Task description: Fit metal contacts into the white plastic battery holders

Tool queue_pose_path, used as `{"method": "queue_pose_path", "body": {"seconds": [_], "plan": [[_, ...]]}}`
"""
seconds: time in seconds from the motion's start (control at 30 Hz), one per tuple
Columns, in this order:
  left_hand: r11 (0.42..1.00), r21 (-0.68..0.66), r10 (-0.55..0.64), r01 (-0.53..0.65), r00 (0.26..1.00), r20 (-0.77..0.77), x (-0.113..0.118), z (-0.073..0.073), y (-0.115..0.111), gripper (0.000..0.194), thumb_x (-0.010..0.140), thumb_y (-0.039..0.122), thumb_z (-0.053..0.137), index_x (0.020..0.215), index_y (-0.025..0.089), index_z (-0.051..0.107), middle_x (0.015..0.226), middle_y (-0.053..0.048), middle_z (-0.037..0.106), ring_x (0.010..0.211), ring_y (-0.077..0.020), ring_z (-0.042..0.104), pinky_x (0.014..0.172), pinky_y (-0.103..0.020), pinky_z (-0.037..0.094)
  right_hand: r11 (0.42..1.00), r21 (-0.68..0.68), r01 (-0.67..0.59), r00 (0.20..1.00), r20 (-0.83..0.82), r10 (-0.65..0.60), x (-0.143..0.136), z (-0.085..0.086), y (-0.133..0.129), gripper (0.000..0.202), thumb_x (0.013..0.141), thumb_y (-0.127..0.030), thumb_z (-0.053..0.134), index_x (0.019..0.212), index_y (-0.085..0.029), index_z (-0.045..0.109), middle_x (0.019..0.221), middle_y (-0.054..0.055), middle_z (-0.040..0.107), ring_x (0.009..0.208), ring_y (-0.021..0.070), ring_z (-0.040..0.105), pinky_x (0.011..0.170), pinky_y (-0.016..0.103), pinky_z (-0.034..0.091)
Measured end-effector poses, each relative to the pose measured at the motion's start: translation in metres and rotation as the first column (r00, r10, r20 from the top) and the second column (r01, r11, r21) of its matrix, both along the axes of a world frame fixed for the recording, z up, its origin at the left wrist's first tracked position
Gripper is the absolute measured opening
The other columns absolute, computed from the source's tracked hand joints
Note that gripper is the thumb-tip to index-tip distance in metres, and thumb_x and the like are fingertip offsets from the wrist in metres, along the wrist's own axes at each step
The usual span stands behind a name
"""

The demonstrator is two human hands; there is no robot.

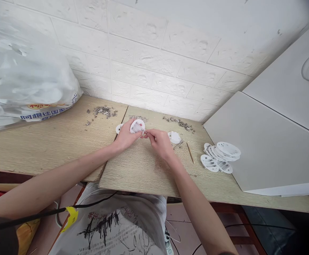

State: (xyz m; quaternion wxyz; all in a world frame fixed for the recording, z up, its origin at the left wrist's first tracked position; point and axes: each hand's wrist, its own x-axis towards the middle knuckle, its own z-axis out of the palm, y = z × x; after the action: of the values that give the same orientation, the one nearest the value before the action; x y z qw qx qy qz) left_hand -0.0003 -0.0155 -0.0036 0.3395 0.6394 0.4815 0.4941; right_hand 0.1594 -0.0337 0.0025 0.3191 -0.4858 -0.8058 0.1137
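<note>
My left hand (127, 135) grips a round white plastic battery holder (137, 126), tilted up above the table, with grooves and a small reddish spot on its face. At its lower right edge, my right hand (157, 140) is closed in a pinch. Something thin and small seems to lie between those fingertips, too small to name. Behind my left hand a second white disc (118, 128) lies partly hidden. Just right of my right hand is another white holder (174, 137), with a thin metal tool, perhaps tweezers (178, 144), beside it.
Piles of small metal parts (105, 112) lie along the wall, another metal heap (179, 123) among them. A wooden stick (190, 153) rests to the right, near stacked white holders (218, 157). A full plastic bag (29, 78) stands left; a white panel (274, 152) bounds the right.
</note>
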Motion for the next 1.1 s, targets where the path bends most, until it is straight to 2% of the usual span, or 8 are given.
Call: {"method": "queue_pose_path", "body": {"seconds": [0.33,0.47,0.7,1.1], "plan": [[0.999,0.048,-0.021,0.025,0.996,-0.089,-0.002,-0.008,-0.001,0.024,0.071,0.023,0.057,0.094,0.02,0.053,0.077,0.002,0.062,0.067,-0.0147,0.056,0.061,-0.026,0.042,1.0,0.007,-0.015,0.999,0.032,0.015,0.0,-0.003,0.001,0.029,0.089,-0.008,0.042,0.096,-0.018,0.07,0.088,0.004,0.073,0.082,0.0168,0.066,0.074,0.026,0.045],[0.992,0.128,0.022,0.003,0.982,-0.19,-0.001,-0.008,-0.005,0.021,0.073,0.021,0.057,0.093,0.02,0.052,0.077,0.002,0.061,0.067,-0.014,0.055,0.062,-0.026,0.041,1.0,0.003,-0.009,0.998,0.06,0.009,-0.002,-0.002,-0.001,0.029,0.088,-0.006,0.042,0.091,-0.016,0.07,0.087,0.005,0.073,0.081,0.0175,0.066,0.075,0.027,0.045],[0.981,0.188,0.093,-0.037,0.95,-0.298,0.001,-0.003,-0.012,0.018,0.074,0.017,0.055,0.091,0.02,0.051,0.075,0.001,0.061,0.068,-0.0157,0.055,0.063,-0.027,0.04,1.0,0.013,-0.008,0.998,0.063,0.007,-0.004,-0.005,-0.002,0.031,0.085,-0.004,0.041,0.089,-0.016,0.069,0.086,0.005,0.073,0.079,0.0174,0.066,0.073,0.026,0.044],[0.98,0.199,0.108,-0.023,0.897,-0.428,0.005,-0.007,-0.014,0.023,0.075,0.013,0.051,0.097,0.019,0.051,0.085,-0.004,0.062,0.082,-0.0223,0.059,0.072,-0.033,0.043,1.0,-0.031,0.004,0.993,0.121,0.0,-0.005,-0.006,-0.001,0.033,0.079,0.001,0.041,0.085,-0.017,0.068,0.082,0.005,0.071,0.078,0.0165,0.064,0.074,0.025,0.043]]}}
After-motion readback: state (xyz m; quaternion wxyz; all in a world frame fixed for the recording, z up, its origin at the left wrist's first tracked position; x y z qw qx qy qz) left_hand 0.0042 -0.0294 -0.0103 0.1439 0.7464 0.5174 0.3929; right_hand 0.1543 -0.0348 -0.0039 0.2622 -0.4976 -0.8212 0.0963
